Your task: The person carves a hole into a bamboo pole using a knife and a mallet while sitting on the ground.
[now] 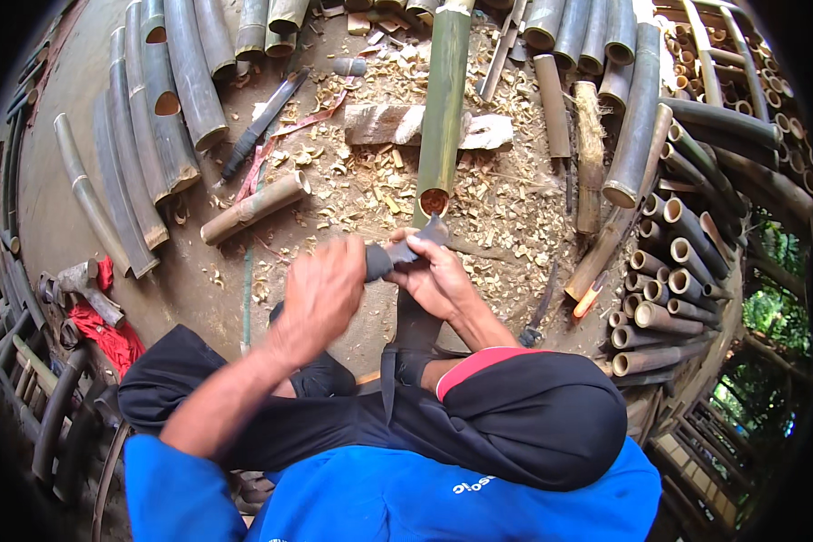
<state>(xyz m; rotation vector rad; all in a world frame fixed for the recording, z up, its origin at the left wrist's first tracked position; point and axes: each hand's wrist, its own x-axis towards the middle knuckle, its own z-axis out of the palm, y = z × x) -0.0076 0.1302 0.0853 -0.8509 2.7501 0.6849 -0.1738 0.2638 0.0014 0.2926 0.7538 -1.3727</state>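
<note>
- Dirt floor point(81, 135) of an open workshop, strewn with pale wood shavings point(370, 176), ringed by cut bamboo.
- Grey split bamboo lengths point(167, 108) fanned out at upper left; round bamboo poles point(668, 271) stacked end-on at right.
- Long green bamboo pole point(443, 108) lying straight ahead on a wooden block point(379, 125), hollow cut end nearest the hands.
- Short tan bamboo piece point(255, 208) lying left of the pole, well apart.
- Red cloth point(108, 339) bunched at far left (beside grey metal parts).
- Left hand point(321, 294) closed in a fist round the dark handle of a knife point(397, 253), fingers curled tight.
- Right hand point(438, 275) on the blade end, fingers bent over it, just below the pole's open end.
- Second dark knife point(262, 126) lying unused on the floor, upper left.
</note>
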